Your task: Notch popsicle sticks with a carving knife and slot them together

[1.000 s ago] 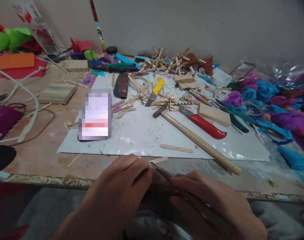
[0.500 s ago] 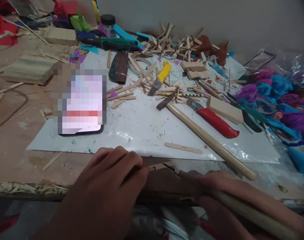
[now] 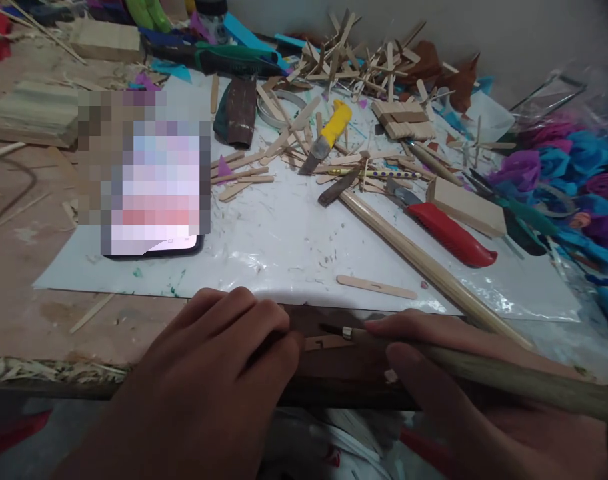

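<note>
My left hand (image 3: 229,353) is closed at the table's front edge, its curled fingers holding down one end of a craft stick (image 3: 329,343). The stick lies on a dark brown board (image 3: 339,377) and has a small notch cut in it. My right hand (image 3: 449,393) grips a carving knife (image 3: 464,365) by its long wooden handle, the thin dark blade just above the stick. Behind my hands, another notched craft stick (image 3: 377,287) lies on the white sheet (image 3: 274,247).
A hammer (image 3: 404,247), a red utility knife (image 3: 454,233) and a yellow-handled cutter (image 3: 331,130) lie ahead. A phone (image 3: 157,227) rests at the left. Loose craft sticks (image 3: 349,60) are piled at the back. Coloured paper flowers (image 3: 559,163) lie at the right.
The knife's blade has drawn back leftward and now lies flatter, and my right hand shows more fully. My left hand stays on the stick. The view has tilted slightly down.
</note>
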### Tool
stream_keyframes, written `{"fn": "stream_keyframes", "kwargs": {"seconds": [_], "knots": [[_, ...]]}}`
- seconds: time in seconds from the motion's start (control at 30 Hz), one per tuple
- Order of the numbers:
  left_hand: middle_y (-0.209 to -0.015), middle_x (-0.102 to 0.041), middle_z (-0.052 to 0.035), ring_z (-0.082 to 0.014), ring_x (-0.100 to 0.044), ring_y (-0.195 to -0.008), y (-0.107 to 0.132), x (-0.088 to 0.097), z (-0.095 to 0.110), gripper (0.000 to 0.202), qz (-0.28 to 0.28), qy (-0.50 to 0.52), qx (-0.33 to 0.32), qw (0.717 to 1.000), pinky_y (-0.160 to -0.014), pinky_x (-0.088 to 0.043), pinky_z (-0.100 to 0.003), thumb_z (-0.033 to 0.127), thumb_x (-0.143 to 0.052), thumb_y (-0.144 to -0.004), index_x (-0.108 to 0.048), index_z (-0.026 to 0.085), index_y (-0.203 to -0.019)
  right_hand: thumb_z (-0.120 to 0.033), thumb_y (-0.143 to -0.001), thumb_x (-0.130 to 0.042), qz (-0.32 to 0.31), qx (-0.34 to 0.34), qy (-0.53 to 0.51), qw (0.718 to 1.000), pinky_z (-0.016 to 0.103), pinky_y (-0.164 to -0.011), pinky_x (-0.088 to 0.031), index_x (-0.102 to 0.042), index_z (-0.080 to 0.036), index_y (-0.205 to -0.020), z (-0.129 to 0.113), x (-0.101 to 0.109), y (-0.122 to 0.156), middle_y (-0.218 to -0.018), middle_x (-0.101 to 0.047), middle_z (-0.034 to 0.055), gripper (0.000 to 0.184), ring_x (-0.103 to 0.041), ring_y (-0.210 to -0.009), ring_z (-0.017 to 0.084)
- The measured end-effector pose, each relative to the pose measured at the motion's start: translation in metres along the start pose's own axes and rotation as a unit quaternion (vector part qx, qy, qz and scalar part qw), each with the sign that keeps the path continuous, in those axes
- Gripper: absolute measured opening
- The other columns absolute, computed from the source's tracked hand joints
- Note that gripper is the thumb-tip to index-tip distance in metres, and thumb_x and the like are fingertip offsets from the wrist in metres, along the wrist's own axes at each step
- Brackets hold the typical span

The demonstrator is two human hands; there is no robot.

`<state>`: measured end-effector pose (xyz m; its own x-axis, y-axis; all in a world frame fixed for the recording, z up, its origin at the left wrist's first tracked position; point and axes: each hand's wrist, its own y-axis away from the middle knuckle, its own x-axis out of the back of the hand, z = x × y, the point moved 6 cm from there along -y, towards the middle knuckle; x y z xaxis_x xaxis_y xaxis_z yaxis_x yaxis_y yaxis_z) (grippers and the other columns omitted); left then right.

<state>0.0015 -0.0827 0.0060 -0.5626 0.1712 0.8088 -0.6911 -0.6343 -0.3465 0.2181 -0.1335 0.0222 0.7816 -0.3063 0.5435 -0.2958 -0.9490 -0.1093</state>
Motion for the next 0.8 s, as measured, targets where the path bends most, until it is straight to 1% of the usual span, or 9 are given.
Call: {"fn": "stream_keyframes", "kwargs": {"seconds": [0.1,0.17,0.3,0.43,0.53,0.6,0.67,0.73,0.8], "knots": [[-0.106,-0.070,-0.0018,-0.0236,-0.058,-0.096,-0.003,-0.002,-0.001,0.026,-0.005,0.000,0.008,1.000,-0.089,-0.039,-0.042,0.005,-0.054,-0.102,-0.075,0.020,-0.107,-0.033,-0.087,-0.086,0.041,0.017,0.016,0.999,0.034,-0.070,-0.074,-0.088,-0.048,-0.097,-0.002,0.003,-0.001,-0.094,-0.088,-0.0029,0.019,-0.085,-0.083,0.030],[-0.106,-0.070,-0.0026,-0.0243,-0.058,-0.096,-0.005,-0.003,-0.001,0.028,-0.009,0.001,0.005,1.000,-0.088,-0.039,-0.043,0.004,-0.052,-0.101,-0.075,0.020,-0.105,-0.031,-0.088,-0.084,0.035,0.032,0.018,0.999,0.036,-0.076,-0.074,-0.088,-0.048,-0.100,-0.005,0.002,-0.001,-0.096,-0.088,-0.0033,0.021,-0.084,-0.083,0.030],[-0.108,-0.072,-0.0024,-0.0242,-0.062,-0.097,-0.007,-0.003,0.000,0.030,-0.030,0.014,0.026,0.999,-0.090,-0.041,-0.043,0.003,-0.047,-0.102,-0.071,0.021,-0.100,-0.023,-0.095,-0.074,-0.027,0.105,0.011,0.994,0.033,-0.076,-0.072,-0.086,-0.042,-0.113,-0.017,-0.006,-0.002,-0.103,-0.087,-0.0011,0.029,-0.085,-0.084,0.027],[-0.103,-0.074,0.0023,-0.0194,-0.066,-0.095,-0.007,0.001,0.002,0.025,-0.028,0.106,0.046,0.993,-0.092,-0.045,-0.037,0.008,-0.049,-0.108,-0.066,0.024,-0.099,-0.014,-0.096,-0.072,-0.104,0.142,0.042,0.983,0.025,-0.069,-0.068,-0.079,-0.041,-0.121,-0.025,-0.016,0.000,-0.099,-0.086,-0.0029,0.038,-0.084,-0.081,0.021],[-0.103,-0.074,0.0063,-0.0141,-0.069,-0.095,-0.010,0.004,0.000,0.021,-0.033,0.185,0.082,0.979,-0.089,-0.050,-0.027,0.013,-0.053,-0.110,-0.067,0.028,-0.105,-0.013,-0.096,-0.076,-0.112,0.137,0.017,0.984,0.021,-0.065,-0.065,-0.075,-0.044,-0.120,-0.024,-0.020,-0.001,-0.092,-0.084,-0.0073,0.039,-0.082,-0.076,0.017],[-0.107,-0.075,0.0094,-0.0113,-0.071,-0.098,-0.012,0.006,-0.003,0.021,-0.042,0.215,0.112,0.969,-0.089,-0.051,-0.022,0.017,-0.056,-0.110,-0.069,0.033,-0.109,-0.012,-0.094,-0.079,-0.115,0.132,-0.008,0.984,0.019,-0.063,-0.064,-0.076,-0.042,-0.115,-0.023,-0.022,-0.004,-0.092,-0.084,-0.0079,0.036,-0.081,-0.075,0.015],[-0.109,-0.076,0.0120,-0.0096,-0.072,-0.102,-0.013,0.008,-0.004,0.024,-0.058,0.231,0.123,0.963,-0.090,-0.052,-0.018,0.018,-0.057,-0.110,-0.071,0.037,-0.111,-0.011,-0.093,-0.080,-0.126,0.118,-0.042,0.984,0.016,-0.063,-0.063,-0.079,-0.039,-0.110,-0.023,-0.024,-0.008,-0.093,-0.086,-0.0083,0.032,-0.080,-0.073,0.013],[-0.110,-0.077,0.0126,-0.0094,-0.073,-0.104,-0.014,0.009,-0.004,0.027,-0.069,0.235,0.115,0.963,-0.091,-0.053,-0.018,0.017,-0.056,-0.111,-0.072,0.038,-0.111,-0.014,-0.091,-0.083,-0.135,0.075,-0.079,0.985,0.014,-0.065,-0.062,-0.082,-0.038,-0.103,-0.023,-0.025,-0.013,-0.091,-0.086,-0.0092,0.027,-0.080,-0.071,0.011],[-0.111,-0.077,0.0119,-0.0097,-0.074,-0.101,-0.014,0.010,-0.003,0.029,-0.063,0.234,0.108,0.964,-0.090,-0.055,-0.019,0.017,-0.054,-0.112,-0.073,0.038,-0.111,-0.020,-0.089,-0.087,-0.139,0.016,-0.108,0.984,0.014,-0.066,-0.063,-0.085,-0.039,-0.095,-0.021,-0.025,-0.015,-0.084,-0.085,-0.0103,0.020,-0.080,-0.068,0.011]]}}
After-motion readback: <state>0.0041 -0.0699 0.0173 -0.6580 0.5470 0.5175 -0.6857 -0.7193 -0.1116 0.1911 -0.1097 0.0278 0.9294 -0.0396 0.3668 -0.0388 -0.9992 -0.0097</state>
